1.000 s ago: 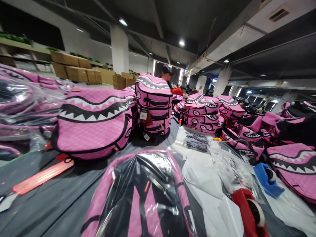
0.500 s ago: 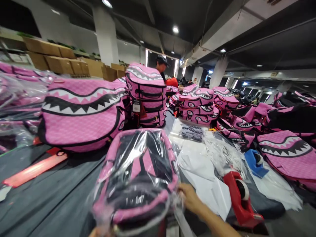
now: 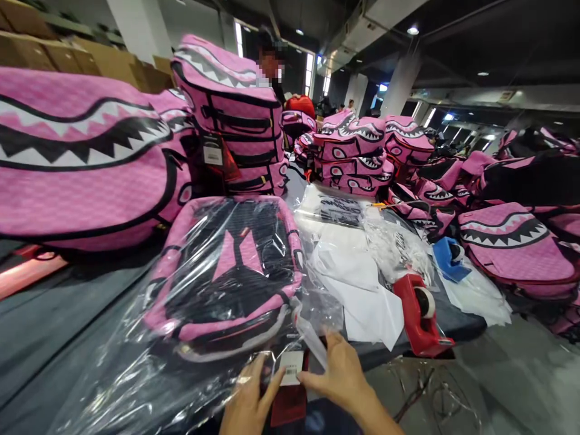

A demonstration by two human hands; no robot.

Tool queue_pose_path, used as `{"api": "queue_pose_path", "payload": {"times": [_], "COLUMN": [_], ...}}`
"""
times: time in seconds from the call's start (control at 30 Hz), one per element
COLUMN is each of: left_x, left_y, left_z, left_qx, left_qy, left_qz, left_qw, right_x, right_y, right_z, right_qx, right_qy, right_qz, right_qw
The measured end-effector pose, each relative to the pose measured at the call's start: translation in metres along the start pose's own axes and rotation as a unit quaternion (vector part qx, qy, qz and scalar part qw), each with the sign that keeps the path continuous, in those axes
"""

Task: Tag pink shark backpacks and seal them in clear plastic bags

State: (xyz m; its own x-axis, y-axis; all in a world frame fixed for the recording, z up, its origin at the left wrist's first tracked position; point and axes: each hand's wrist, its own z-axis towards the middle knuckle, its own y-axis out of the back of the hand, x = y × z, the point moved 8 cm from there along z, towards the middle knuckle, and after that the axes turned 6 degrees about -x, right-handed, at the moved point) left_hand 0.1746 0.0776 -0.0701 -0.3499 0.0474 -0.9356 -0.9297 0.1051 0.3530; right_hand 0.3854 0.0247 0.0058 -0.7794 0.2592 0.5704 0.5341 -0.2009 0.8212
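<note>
A dark grey surface (image 3: 54, 314) ran from the near edge to the far end of a low-ceilinged room with white pillars (image 3: 399, 84) and ceiling lights. At its near middle lay a bagged backpack (image 3: 226, 272), pink and black inside clear plastic. The left hand (image 3: 247, 402) rested on the plastic at the bag's near end, fingers spread, touching a white tag (image 3: 290, 367). The right hand (image 3: 339, 377), fingers loosely spread, touched the tag's right side and the bag's loose plastic edge. A red tape dispenser (image 3: 419, 314) and a blue one (image 3: 448, 258) stood to the right, on white sheets (image 3: 362, 290). Pink shark-mouth backpacks (image 3: 81, 163) were piled left, far and right. Cardboard boxes (image 3: 67, 54) lined the far left.
</note>
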Motion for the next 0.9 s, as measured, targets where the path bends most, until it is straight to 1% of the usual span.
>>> {"api": "queue_pose_path", "payload": {"times": [0.07, 0.1, 0.13, 0.17, 0.23, 0.27, 0.3, 0.33, 0.37, 0.4, 0.47, 0.53, 0.57, 0.6, 0.63, 0.67, 0.7, 0.73, 0.8, 0.83, 0.87, 0.9], "left_x": [-0.021, -0.026, -0.028, -0.026, -0.023, -0.024, -0.026, -0.029, -0.034, -0.039, -0.048, -0.051, -0.050, -0.045, -0.038, -0.029, -0.019, -0.010, 0.001, 0.003, 0.003, 0.001], "left_y": [-0.017, -0.021, -0.023, -0.025, -0.028, -0.029, -0.028, -0.026, -0.024, -0.025, -0.032, -0.043, -0.047, -0.050, -0.051, -0.051, -0.049, -0.047, -0.042, -0.042, -0.045, -0.050], "left_z": [0.014, 0.020, 0.023, 0.023, 0.017, 0.013, 0.010, 0.009, 0.008, 0.007, 0.004, -0.001, -0.003, -0.005, -0.006, -0.007, -0.006, -0.005, -0.002, -0.003, -0.006, -0.010], "left_qx": [0.025, 0.041, 0.060, 0.089, 0.145, 0.164, 0.172, 0.169, 0.161, 0.157, 0.163, 0.174, 0.178, 0.174, 0.162, 0.147, 0.131, 0.114, 0.089, 0.094, 0.110, 0.138], "left_qy": [0.016, 0.040, 0.076, 0.124, 0.219, 0.249, 0.262, 0.261, 0.252, 0.245, 0.259, 0.292, 0.306, 0.318, 0.324, 0.320, 0.304, 0.274, 0.181, 0.128, 0.077, 0.028], "left_qz": [0.003, -0.015, -0.051, -0.103, -0.220, -0.264, -0.293, -0.307, -0.312, -0.315, -0.333, -0.355, -0.361, -0.362, -0.358, -0.345, -0.318, -0.278, -0.166, -0.107, -0.055, -0.008], "left_qw": [1.000, 0.998, 0.994, 0.983, 0.940, 0.917, 0.903, 0.900, 0.902, 0.903, 0.892, 0.871, 0.863, 0.859, 0.861, 0.870, 0.888, 0.913, 0.965, 0.982, 0.989, 0.990], "right_x": [0.006, 0.005, 0.002, -0.002, -0.008, -0.009, -0.010, -0.008, -0.005, -0.001, 0.006, 0.006, 0.004, 0.001, -0.003, -0.007, -0.012, -0.017, -0.025, -0.028, -0.029, -0.031], "right_y": [-0.006, -0.007, -0.007, -0.005, -0.001, 0.000, -0.001, -0.003, -0.007, -0.012, -0.021, -0.029, -0.033, -0.035, -0.037, -0.036, -0.034, -0.031, -0.024, -0.022, -0.022, -0.023], "right_z": [0.001, 0.002, 0.003, 0.003, 0.000, -0.003, -0.006, -0.010, -0.013, -0.016, -0.019, -0.020, -0.021, -0.021, -0.021, -0.021, -0.021, -0.020, -0.020, -0.022, -0.023, -0.025], "right_qx": [-0.025, -0.026, -0.025, -0.020, -0.006, 0.006, 0.025, 0.051, 0.080, 0.110, 0.158, 0.179, 0.187, 0.195, 0.200, 0.200, 0.191, 0.174, 0.135, 0.121, 0.109, 0.096], "right_qy": [-0.008, -0.013, -0.015, -0.011, 0.005, 0.012, 0.017, 0.019, 0.016, 0.009, -0.017, -0.061, -0.081, -0.096, -0.103, -0.103, -0.097, -0.088, -0.069, -0.060, -0.053, -0.052], "right_qz": [-0.109, -0.143, -0.162, -0.164, -0.120, -0.072, -0.007, 0.073, 0.162, 0.249, 0.398, 0.482, 0.502, 0.510, 0.506, 0.492, 0.469, 0.440, 0.379, 0.351, 0.322, 0.286], "right_qw": [0.994, 0.989, 0.986, 0.986, 0.993, 0.997, 1.000, 0.996, 0.983, 0.962, 0.904, 0.856, 0.841, 0.832, 0.833, 0.841, 0.857, 0.877, 0.913, 0.927, 0.939, 0.952]}}
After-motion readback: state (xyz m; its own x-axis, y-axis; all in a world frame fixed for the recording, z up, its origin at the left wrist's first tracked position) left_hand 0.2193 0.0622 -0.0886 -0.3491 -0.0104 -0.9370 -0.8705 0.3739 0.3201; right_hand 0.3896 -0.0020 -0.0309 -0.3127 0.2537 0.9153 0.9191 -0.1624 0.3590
